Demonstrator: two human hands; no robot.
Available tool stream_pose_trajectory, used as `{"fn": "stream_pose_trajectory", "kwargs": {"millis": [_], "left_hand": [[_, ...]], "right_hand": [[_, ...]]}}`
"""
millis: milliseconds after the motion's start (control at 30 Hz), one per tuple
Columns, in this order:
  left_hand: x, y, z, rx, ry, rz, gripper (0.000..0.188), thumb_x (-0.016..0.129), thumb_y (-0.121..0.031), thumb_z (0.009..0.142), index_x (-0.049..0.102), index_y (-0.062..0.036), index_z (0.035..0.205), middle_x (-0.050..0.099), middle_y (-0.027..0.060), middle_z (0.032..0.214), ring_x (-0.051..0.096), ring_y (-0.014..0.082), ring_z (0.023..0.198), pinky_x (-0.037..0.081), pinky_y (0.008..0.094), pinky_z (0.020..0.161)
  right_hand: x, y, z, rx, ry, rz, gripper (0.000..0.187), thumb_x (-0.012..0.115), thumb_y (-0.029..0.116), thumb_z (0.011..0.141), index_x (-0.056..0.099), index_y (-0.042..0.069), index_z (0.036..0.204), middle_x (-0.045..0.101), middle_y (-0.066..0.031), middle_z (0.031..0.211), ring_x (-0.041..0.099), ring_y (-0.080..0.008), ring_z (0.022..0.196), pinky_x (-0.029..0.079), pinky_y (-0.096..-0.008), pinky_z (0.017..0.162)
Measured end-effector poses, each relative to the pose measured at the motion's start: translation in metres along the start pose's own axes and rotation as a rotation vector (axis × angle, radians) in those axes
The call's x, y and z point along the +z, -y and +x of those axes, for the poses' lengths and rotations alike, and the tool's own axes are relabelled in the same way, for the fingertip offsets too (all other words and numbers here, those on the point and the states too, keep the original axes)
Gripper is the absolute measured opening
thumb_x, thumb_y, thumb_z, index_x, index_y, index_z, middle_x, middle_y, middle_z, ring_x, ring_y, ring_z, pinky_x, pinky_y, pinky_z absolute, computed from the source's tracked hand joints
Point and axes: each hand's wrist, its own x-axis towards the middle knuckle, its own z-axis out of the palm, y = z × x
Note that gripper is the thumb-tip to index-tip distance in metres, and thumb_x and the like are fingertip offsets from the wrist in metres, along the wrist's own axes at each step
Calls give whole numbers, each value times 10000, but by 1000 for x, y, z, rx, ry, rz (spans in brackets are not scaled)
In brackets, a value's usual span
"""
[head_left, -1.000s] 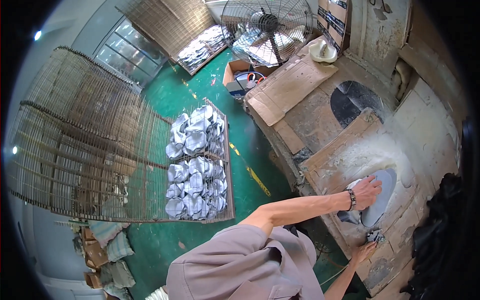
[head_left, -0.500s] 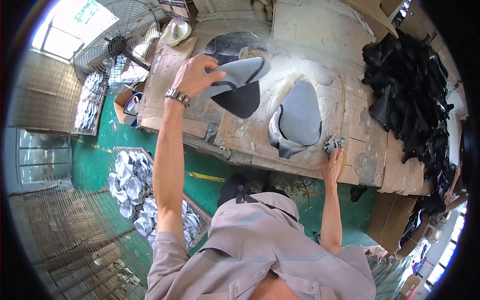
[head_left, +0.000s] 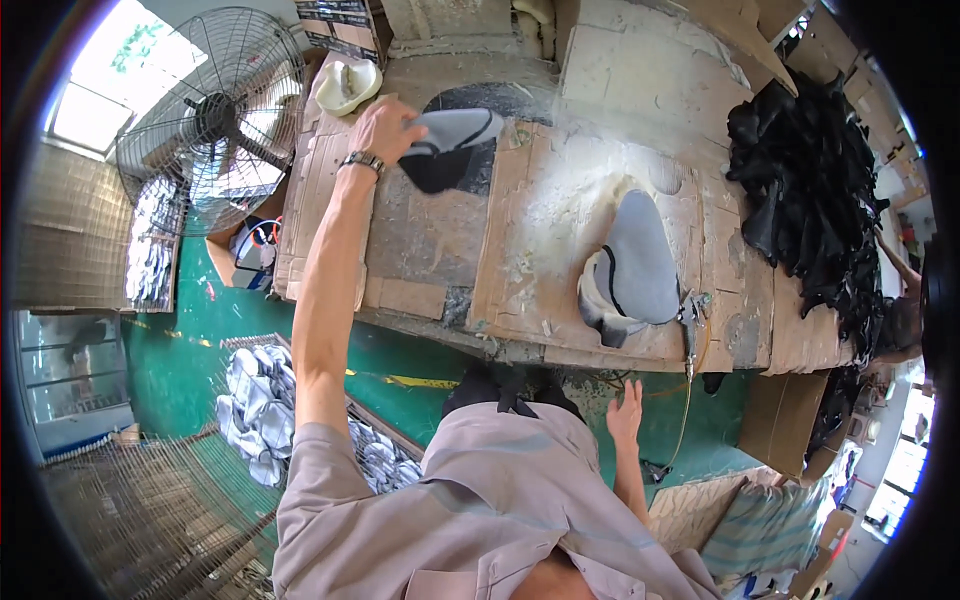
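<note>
My left hand (head_left: 388, 132) is closed on the edge of a grey-and-black shaped cover piece (head_left: 455, 132), held above the left part of the cardboard-covered bench. Its grey side faces up, with a dark band near the tip. A similar grey piece (head_left: 645, 255) with black trim lies on the bench, its left edge curled. A small metal spray gun (head_left: 690, 315) rests at the near edge of the bench, its thin hose hanging down. My right hand (head_left: 625, 410) is off the bench and below the gun, fingers stretched apart, holding nothing.
Black floppy pieces (head_left: 800, 180) are heaped at the bench's right end. A pale bowl (head_left: 347, 87) stands at the far left, near a large wire-caged fan (head_left: 215, 118). Silvery grey pieces (head_left: 258, 410) sit on a rack at left. Whitish residue coats the middle cardboard (head_left: 560, 190).
My right hand has let go of the spray gun and drawn back toward my body, off the bench. My left hand has carried its cover piece a little left and farther away.
</note>
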Motion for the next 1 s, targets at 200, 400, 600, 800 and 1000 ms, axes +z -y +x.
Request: {"fn": "stream_pose_trajectory", "kwargs": {"millis": [200, 400, 600, 800, 1000], "left_hand": [[30, 21, -2, 121, -155, 211, 292, 760, -284, 747, 738, -169, 1014, 608, 60, 1084, 547, 253, 1076, 432, 417, 938], [157, 58, -50, -34, 233, 295, 246, 641, -204, 794, 695, -116, 1017, 581, 155, 1137, 525, 319, 1139, 451, 482, 900], [153, 84, -86, -439, 29, 3, 439, 671, -96, 697, 657, -121, 1135, 552, 176, 1185, 495, 341, 1206, 419, 491, 960], [165, 81, -97, -660, -359, -548, 584, 581, 38, 692, 574, -129, 1252, 578, 160, 1105, 572, 326, 1089, 469, 436, 921], [135, 72, -135, -673, -742, -830, 525, 601, 37, 739, 589, -105, 1244, 617, 120, 1033, 635, 244, 965, 530, 340, 824]], "right_hand": [[39, 29, -53, 156, 125, -50, 603, 626, 70, 785, 480, -48, 1358, 406, -326, 1437, 407, -444, 1338, 374, -436, 1097], [66, 17, -103, 232, 237, -24, 594, 633, 102, 749, 523, -84, 1303, 449, -346, 1393, 417, -465, 1325, 355, -446, 1105], [112, -10, -92, 437, 467, 272, 594, 654, 91, 738, 533, -104, 1287, 477, -340, 1376, 507, -430, 1248, 425, -426, 1023], [91, 41, -65, 229, 385, -80, 562, 660, 41, 733, 559, -121, 1262, 667, -239, 1076, 637, -296, 863, 495, -379, 797], [78, 82, -47, 305, 375, -37, 571, 664, 57, 731, 575, -80, 1278, 687, -227, 996, 656, -301, 859, 510, -397, 789]]}}
